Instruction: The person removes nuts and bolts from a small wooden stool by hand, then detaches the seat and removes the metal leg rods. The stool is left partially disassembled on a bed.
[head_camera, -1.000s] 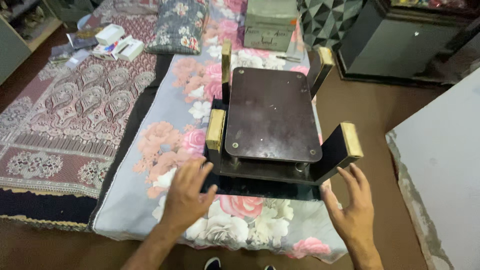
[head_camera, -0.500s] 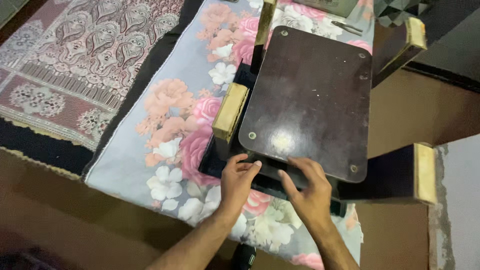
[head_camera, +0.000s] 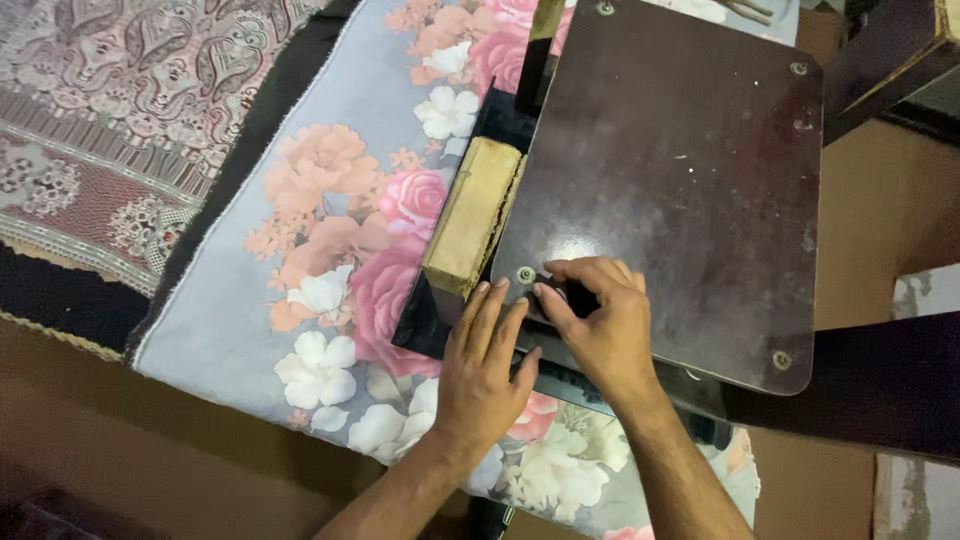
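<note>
Now right hand (head_camera: 598, 325) seemingly pinching near corner screw (head_camera: 526, 275), left hand (head_camera: 482, 372) flat, holding nothing, dark board (head_camera: 680, 180).

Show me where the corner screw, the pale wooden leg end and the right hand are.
corner screw (head_camera: 526, 274), head view, on its round head.
pale wooden leg end (head_camera: 472, 216), head view, middle of its cut face.
right hand (head_camera: 600, 325), head view, back of the hand.

A soft sheet (head_camera: 300, 250) with big pink, peach and white flowers lies spread out, and its near edge hangs down over a brown floor (head_camera: 150, 440). Next to it, at the top left, is a red and grey rug (head_camera: 120, 90) with curly leaf shapes and a dark border. On the right the brown floor meets a pale grey slab (head_camera: 915, 490) with a chipped edge
</note>
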